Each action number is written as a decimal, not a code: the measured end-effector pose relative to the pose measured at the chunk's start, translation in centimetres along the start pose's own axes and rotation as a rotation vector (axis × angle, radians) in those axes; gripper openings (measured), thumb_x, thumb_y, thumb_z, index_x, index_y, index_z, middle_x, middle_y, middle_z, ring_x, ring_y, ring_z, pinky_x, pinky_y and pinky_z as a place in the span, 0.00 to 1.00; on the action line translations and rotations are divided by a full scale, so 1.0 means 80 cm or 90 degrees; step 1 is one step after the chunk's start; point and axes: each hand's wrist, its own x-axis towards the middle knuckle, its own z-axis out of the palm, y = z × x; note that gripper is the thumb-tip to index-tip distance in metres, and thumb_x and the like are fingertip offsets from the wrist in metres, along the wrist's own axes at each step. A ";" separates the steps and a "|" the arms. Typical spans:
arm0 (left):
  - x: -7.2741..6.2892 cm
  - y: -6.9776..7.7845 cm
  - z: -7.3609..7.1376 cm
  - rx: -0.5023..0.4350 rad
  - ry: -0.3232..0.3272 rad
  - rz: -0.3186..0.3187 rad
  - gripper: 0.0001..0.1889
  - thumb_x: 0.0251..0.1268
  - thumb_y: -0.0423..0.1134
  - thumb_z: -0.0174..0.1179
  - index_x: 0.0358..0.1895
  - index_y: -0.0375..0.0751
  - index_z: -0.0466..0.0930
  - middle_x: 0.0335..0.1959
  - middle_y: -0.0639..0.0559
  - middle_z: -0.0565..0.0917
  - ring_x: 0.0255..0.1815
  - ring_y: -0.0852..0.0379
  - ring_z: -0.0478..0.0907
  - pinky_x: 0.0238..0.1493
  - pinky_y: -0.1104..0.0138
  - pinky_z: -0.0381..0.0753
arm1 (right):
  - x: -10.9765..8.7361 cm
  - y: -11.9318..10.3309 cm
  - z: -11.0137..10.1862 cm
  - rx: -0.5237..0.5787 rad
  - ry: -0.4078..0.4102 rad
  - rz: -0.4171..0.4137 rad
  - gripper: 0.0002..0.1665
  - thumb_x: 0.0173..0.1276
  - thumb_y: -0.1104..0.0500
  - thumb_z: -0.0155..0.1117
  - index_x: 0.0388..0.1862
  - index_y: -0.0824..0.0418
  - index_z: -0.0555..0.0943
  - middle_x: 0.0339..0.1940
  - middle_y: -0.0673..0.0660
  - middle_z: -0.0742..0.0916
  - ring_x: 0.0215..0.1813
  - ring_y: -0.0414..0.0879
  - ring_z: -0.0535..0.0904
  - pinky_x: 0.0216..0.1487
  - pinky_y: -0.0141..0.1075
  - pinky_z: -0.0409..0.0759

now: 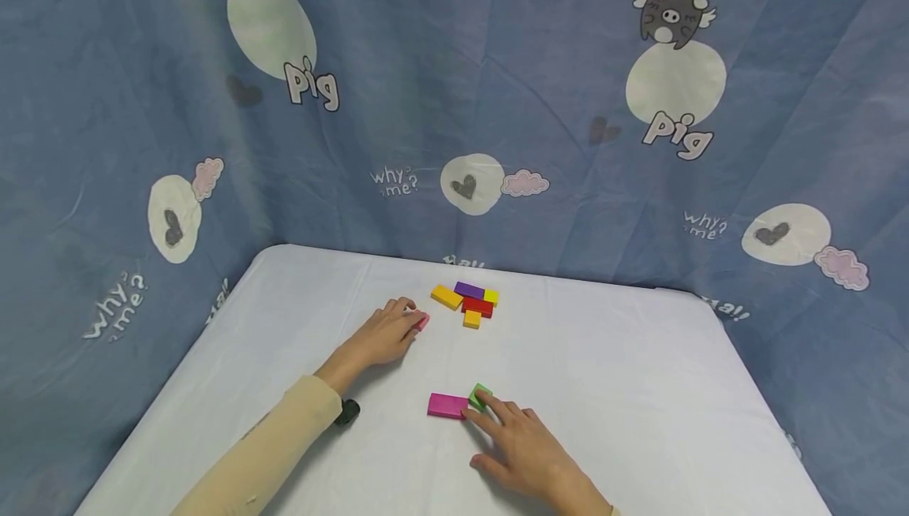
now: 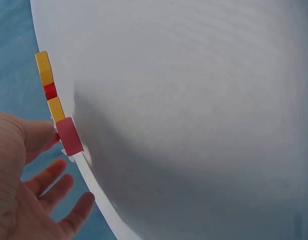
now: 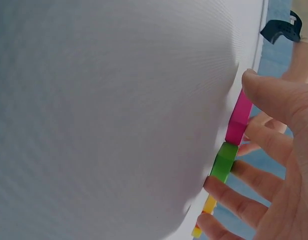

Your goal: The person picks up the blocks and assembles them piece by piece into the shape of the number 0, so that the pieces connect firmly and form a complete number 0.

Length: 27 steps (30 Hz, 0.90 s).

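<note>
On the white table, my left hand point(image 1: 387, 334) pinches a pink block point(image 2: 70, 136) by its edge between thumb and index finger, the other fingers spread away from it. The right hand point(image 1: 529, 449) lies low over the table with its fingers extended. One of its fingertips is at a small green block point(image 1: 479, 396), and another is at the end of a magenta rectangular block point(image 1: 447, 406). Those two blocks lie with their ends meeting. The pink block is mostly covered by the left hand in the head view.
Beyond the hands lies a cluster of blocks: an orange one point(image 1: 447, 297), a purple one point(image 1: 469, 290), a yellow one point(image 1: 491, 296), a red one point(image 1: 477, 307) and a small orange one point(image 1: 472, 319). A blue printed curtain point(image 1: 454, 90) hangs behind the table point(image 1: 611, 390).
</note>
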 end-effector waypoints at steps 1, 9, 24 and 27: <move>-0.001 0.000 0.000 -0.007 -0.002 0.001 0.18 0.73 0.38 0.54 0.63 0.39 0.77 0.64 0.40 0.70 0.63 0.43 0.68 0.58 0.48 0.71 | 0.000 0.000 0.000 0.001 0.001 0.000 0.39 0.66 0.34 0.60 0.74 0.40 0.65 0.76 0.51 0.65 0.66 0.51 0.71 0.59 0.54 0.73; -0.003 0.002 -0.005 -0.029 -0.018 -0.001 0.20 0.72 0.39 0.56 0.64 0.40 0.76 0.65 0.43 0.74 0.64 0.44 0.72 0.61 0.46 0.70 | 0.000 -0.001 -0.001 0.003 0.002 0.000 0.38 0.67 0.34 0.59 0.74 0.40 0.65 0.76 0.51 0.65 0.66 0.52 0.71 0.59 0.54 0.73; -0.005 0.002 -0.003 -0.033 -0.029 0.001 0.21 0.71 0.41 0.57 0.65 0.41 0.75 0.64 0.44 0.75 0.65 0.47 0.70 0.60 0.46 0.70 | -0.001 -0.001 0.000 0.007 0.007 0.001 0.39 0.66 0.34 0.60 0.74 0.40 0.65 0.76 0.51 0.65 0.66 0.52 0.71 0.59 0.54 0.73; -0.004 0.001 -0.003 -0.029 -0.018 0.009 0.18 0.71 0.41 0.58 0.61 0.41 0.78 0.60 0.45 0.78 0.62 0.48 0.73 0.57 0.48 0.72 | -0.001 -0.001 0.000 0.006 0.004 -0.001 0.39 0.66 0.34 0.60 0.74 0.40 0.65 0.76 0.51 0.65 0.66 0.52 0.71 0.59 0.54 0.73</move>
